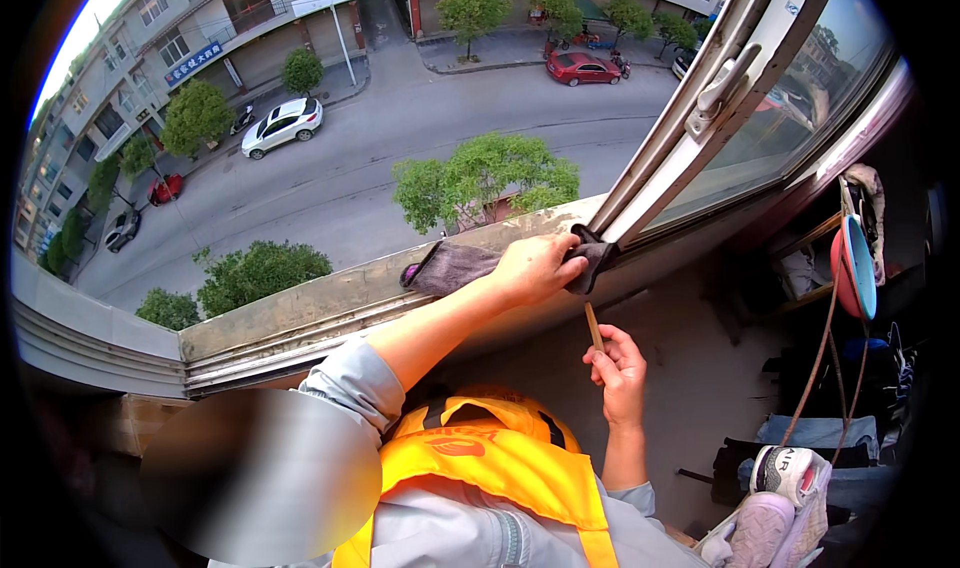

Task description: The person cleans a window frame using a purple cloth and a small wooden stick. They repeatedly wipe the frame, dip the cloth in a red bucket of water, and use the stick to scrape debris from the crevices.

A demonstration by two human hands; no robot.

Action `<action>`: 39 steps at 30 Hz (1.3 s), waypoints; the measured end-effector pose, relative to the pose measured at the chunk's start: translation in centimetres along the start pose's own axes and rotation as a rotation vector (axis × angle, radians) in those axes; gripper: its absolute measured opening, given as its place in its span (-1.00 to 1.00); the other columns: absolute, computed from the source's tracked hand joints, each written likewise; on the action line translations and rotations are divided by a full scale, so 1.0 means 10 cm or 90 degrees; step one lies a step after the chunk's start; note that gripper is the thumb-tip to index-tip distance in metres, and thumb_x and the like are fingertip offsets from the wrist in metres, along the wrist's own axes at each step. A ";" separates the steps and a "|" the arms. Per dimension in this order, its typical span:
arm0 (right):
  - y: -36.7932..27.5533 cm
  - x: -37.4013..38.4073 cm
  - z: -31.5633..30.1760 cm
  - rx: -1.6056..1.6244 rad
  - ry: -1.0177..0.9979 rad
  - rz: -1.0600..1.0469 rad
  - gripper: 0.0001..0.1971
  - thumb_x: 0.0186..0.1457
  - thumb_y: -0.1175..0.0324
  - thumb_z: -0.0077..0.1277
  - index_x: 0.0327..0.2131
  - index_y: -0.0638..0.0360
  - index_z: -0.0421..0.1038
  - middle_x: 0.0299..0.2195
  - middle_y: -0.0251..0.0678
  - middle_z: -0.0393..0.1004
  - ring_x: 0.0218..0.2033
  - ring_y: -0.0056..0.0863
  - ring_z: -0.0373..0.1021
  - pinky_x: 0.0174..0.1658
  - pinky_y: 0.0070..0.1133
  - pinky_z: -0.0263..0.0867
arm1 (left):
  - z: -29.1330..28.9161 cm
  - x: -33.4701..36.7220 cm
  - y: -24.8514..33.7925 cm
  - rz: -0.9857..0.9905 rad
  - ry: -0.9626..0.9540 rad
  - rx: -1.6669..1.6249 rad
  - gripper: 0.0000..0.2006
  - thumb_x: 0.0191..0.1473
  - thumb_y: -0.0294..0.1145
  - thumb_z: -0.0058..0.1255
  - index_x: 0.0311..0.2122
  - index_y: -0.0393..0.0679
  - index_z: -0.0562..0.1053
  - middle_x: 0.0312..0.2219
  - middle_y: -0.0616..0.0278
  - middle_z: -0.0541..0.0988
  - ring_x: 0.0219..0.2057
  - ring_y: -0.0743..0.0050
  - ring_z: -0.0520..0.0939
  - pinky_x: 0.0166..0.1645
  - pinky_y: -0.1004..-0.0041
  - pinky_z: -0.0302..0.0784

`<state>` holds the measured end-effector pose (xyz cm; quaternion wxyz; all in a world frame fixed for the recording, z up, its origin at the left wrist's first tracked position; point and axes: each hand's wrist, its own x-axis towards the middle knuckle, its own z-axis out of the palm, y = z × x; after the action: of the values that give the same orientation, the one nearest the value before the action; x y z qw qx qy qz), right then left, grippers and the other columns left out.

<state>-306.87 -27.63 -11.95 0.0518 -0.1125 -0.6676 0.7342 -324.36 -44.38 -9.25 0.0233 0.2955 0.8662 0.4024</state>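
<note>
The window sill (330, 298) runs across the view, a worn concrete ledge with a metal track along its near edge. Beyond the sill lies a street far below, with treetops (485, 178) just past the ledge and a white car (282, 126) and a red car (582, 68) parked farther off. At the sill's right end the open window sash (740, 108) slants upward, its white handle (722, 88) above the frame corner, and this frame hems in the ledge on that side. Right of the sill, indoors, hang a red and blue basin (853, 266) and pale shoes (790, 498) lower down. A dark grey cloth (455, 265) lies on the sill against the sash corner; the left hand (540, 266) presses flat on its right part, fingers spread over it. Just below the sill, the right hand (618, 368) is closed around a thin wooden stick (593, 326) that points up toward the cloth, not touching it.
</note>
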 end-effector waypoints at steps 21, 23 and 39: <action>0.20 -0.50 -0.39 0.087 0.073 0.020 -0.68 0.15 0.54 -0.01 0.00 0.20 0.37 -0.43 -0.37 0.51 -0.59 -0.81 0.22 -0.52 -0.83 0.14 | -0.37 -0.62 -0.39 0.070 -0.070 0.234 -0.73 0.08 -0.24 0.02 -0.24 -0.26 0.48 -0.34 0.04 0.60 -0.24 0.03 0.62 -0.15 0.22 0.53; 0.22 -0.54 -0.41 0.090 0.082 0.037 -0.69 0.15 0.56 0.00 -0.01 0.20 0.39 -0.43 -0.38 0.50 -0.59 -0.81 0.21 -0.52 -0.82 0.13 | -0.51 -0.65 -0.51 -0.091 0.085 -0.057 -0.71 0.17 -0.27 -0.08 -0.12 -0.24 0.50 -0.35 0.04 0.64 -0.27 0.03 0.65 -0.13 0.26 0.52; 0.44 -0.45 -0.34 0.121 0.064 0.076 -0.68 0.15 0.55 -0.04 0.01 0.22 0.37 -0.42 -0.35 0.52 -0.59 -0.81 0.24 -0.53 -0.82 0.13 | 0.51 -0.04 -0.18 0.176 -0.032 0.355 -0.31 -0.06 -0.15 0.13 0.12 -0.37 0.25 -0.12 0.03 0.53 0.04 0.20 0.46 0.03 0.21 0.28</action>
<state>-301.43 -25.78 -16.16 0.0520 -0.1831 -0.5839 0.7892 -323.46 -42.02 -14.02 -0.0924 0.4154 0.8939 0.1409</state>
